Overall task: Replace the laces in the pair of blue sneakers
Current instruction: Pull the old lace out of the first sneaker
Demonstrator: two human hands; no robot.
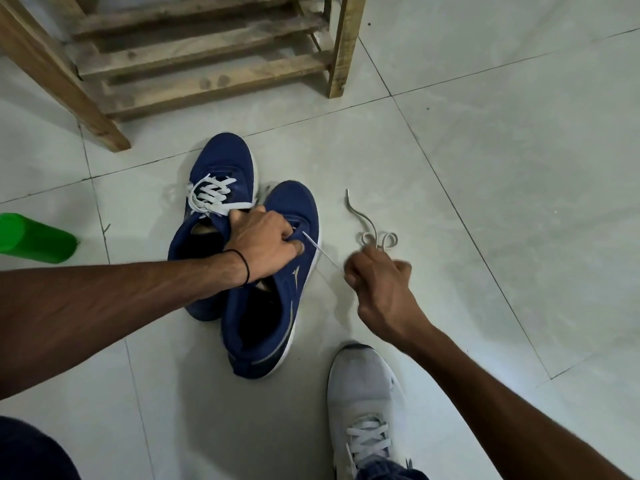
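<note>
- Left hand [263, 244]: fingers curled over the eyelet area of the nearer blue sneaker [270, 306], pinning it to the tiled floor [485, 168].
- Right hand [381, 282]: fingers closed round a pale lace [320, 252], which runs taut from the sneaker's eyelets, rightward and toward the person.
- Lace axis: a straight diagonal between the two hands. Beyond the right hand the slack lies in loops on the floor, its tip pointing away.
- Judgement: the lace appears to be in the course of being drawn out. Any further pull would follow the taut span, with the right hand nearer.
- Farther blue sneaker [221, 161]: touching the first, its white lace [211, 195] fully threaded.
- Room: open tile to the right, a wooden rack [207, 64] behind, a green container [34, 239] to the left, and a worn white shoe [363, 393] beside the right forearm.
</note>
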